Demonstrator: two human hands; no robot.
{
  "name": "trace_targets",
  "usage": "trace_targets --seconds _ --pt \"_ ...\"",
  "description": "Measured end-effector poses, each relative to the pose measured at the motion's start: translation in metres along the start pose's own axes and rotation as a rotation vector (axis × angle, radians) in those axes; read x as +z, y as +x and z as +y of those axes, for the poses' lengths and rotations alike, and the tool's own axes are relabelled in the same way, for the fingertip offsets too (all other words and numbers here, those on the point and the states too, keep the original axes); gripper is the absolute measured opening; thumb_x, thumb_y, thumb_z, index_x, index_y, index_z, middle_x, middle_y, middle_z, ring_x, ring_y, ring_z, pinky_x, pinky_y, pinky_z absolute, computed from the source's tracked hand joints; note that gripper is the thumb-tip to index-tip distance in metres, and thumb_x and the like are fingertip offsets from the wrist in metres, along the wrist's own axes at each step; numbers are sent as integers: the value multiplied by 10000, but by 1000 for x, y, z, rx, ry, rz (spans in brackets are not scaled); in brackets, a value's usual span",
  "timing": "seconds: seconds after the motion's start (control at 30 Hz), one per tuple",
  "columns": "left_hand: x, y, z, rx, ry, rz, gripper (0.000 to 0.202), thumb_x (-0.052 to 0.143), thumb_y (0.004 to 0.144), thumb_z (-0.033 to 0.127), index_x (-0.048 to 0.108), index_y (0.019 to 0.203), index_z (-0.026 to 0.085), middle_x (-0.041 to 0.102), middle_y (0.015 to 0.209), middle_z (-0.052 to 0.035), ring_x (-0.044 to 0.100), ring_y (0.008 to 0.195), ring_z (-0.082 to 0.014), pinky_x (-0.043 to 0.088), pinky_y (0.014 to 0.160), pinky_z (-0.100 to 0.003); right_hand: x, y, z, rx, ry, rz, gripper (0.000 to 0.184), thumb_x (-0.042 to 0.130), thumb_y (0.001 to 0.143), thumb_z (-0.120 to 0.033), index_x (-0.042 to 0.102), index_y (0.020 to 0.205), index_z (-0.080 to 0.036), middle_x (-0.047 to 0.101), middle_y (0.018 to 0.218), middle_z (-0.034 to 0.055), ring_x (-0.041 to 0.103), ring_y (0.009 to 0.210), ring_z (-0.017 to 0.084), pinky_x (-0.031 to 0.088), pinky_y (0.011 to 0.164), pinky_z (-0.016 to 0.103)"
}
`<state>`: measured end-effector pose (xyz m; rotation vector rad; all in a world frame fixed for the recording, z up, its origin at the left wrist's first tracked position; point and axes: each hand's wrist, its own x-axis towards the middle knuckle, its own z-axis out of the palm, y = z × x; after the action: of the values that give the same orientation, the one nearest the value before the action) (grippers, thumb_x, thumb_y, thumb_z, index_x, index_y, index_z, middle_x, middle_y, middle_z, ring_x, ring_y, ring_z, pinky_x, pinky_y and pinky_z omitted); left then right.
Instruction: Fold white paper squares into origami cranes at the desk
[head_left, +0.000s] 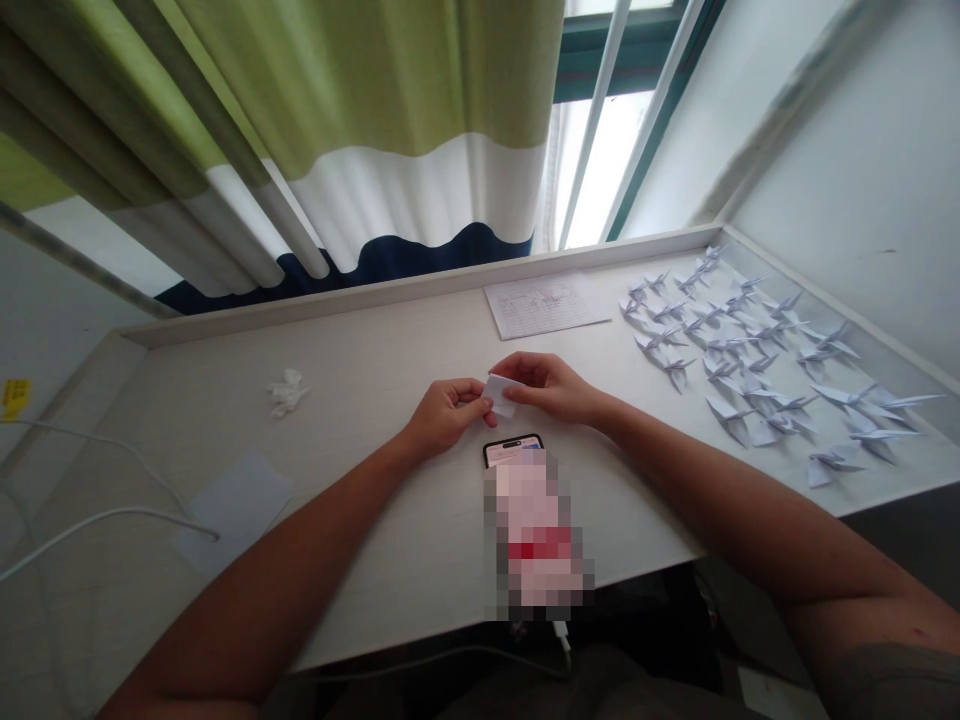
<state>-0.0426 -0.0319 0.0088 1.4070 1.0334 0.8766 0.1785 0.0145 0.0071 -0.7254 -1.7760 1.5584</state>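
A small folded piece of white paper is held between my two hands above the middle of the desk. My left hand pinches its left edge between thumb and fingers. From the other side, my right hand grips the paper with the thumb on its front and the fingers behind. Just below the hands lies a phone, its screen lit and mostly blurred out. Many folded paper cranes stand in a cluster on the right of the desk.
A printed sheet lies near the desk's back edge. Crumpled tissue is at the left. A white paper sheet sits by my left forearm, with a white cable across it. Curtains hang behind the desk.
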Motion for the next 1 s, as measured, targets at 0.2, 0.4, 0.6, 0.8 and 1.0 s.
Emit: trace_targets --seconds 0.2,0.4,0.6,0.8,1.0 --pt "-1 1 0 -20 -41 -56 359 806 857 491 773 935 142 815 836 -88 754 858 -235 554 905 -359 4 -5 -4 -202 -381 77 327 671 963 -252 766 1274 -217 785 1119 76 709 935 193 586 861 360" --pt "1 4 -4 -7 -105 -36 481 798 860 593 763 1017 139 815 937 -88 763 879 -239 578 842 -345 -4 -6 2 -410 -635 65 420 582 1056 -230 665 1467 -254 764 1153 88 704 915 188 598 833 367" --pt "-3 5 -3 22 -156 -96 438 799 887 548 769 1032 136 823 953 -109 793 942 -271 578 938 -391 -5 -5 3 -438 -682 53 378 593 1056 -240 691 1421 -261 748 1254 110 731 987 211 622 843 385" --pt "-7 4 -1 1 -135 -123 449 794 887 559 798 1056 143 836 954 -116 778 964 -268 564 952 -379 4 -2 0 -267 -276 126 133 642 1017 -281 748 1027 -200 774 1009 68 720 900 182 595 778 330" --pt "-8 5 0 35 -10 -17 538 677 936 657 836 888 145 836 962 -121 741 956 -245 525 977 -356 2 1 5 -146 -50 109 191 734 958 -377 704 984 -190 724 870 32 636 738 147 511 658 298"
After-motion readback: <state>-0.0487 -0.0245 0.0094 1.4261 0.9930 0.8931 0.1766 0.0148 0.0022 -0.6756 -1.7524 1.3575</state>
